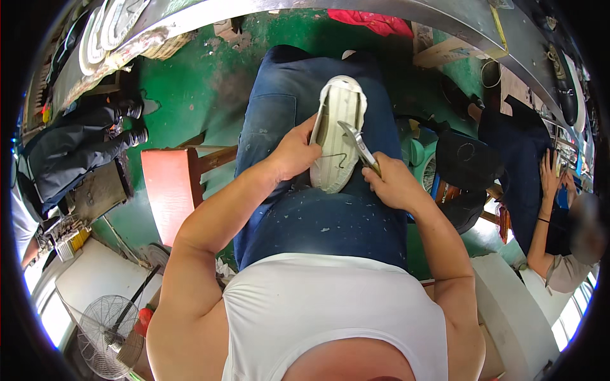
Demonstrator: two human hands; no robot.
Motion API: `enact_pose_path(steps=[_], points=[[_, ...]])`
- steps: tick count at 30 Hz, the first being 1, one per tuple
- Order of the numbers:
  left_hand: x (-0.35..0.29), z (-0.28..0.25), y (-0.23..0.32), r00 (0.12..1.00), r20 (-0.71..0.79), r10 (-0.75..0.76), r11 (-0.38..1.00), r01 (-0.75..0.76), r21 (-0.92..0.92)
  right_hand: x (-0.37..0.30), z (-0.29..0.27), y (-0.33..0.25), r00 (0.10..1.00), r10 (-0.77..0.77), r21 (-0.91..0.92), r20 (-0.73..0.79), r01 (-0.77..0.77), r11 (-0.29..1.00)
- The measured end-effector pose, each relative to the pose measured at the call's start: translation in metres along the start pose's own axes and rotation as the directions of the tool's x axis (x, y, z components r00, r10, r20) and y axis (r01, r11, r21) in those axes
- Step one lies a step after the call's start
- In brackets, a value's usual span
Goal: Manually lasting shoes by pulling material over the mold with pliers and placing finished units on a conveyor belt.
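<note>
An off-white shoe (346, 136) rests bottom up across my thighs, its toe pointing away from me. The edge of its upper is folded in around a pale, lined underside. A thin dark hooked thread or wire (342, 156) lies over the part near me. My left hand (297, 152) grips the shoe's left side, thumb on top at the rim. In my right hand (393, 181) is a pair of metal pincers (362, 147), held by the handles. Their curved head reaches over the middle of the shoe bottom; whether it touches cannot be made out.
A metal-edged bench (432, 16) curves across the far side. An orange-red seat (168, 190) stands left, a standing fan (111, 336) lower left. A dark-covered stool (467, 162) is at right. One person's legs (76, 143) show left; another person (559, 216) works at right.
</note>
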State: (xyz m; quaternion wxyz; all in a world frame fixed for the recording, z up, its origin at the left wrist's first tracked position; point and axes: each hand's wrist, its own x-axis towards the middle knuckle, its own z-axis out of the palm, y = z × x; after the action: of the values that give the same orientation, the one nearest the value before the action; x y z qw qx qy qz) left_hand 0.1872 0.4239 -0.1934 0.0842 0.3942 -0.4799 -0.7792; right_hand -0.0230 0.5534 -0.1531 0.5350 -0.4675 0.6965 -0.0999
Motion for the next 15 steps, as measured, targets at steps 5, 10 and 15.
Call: enact_pose_path(steps=[5,10,15], points=[[-0.019,0.007,-0.02,0.993,0.085,0.078,0.995,-0.084,0.062,-0.024,-0.023,-0.011,0.972,-0.234,-0.251,-0.011,0.224,0.942],[-0.02,0.009,-0.063,0.98,0.072,0.187,0.966,-0.197,0.166,-0.025,-0.025,-0.035,0.84,-0.543,-0.604,-0.015,0.425,0.674],[-0.027,0.016,-0.04,0.987,0.127,0.097,0.831,-0.01,-0.557,-0.01,-0.036,-0.058,0.949,-0.157,-0.727,0.274,0.311,0.612]])
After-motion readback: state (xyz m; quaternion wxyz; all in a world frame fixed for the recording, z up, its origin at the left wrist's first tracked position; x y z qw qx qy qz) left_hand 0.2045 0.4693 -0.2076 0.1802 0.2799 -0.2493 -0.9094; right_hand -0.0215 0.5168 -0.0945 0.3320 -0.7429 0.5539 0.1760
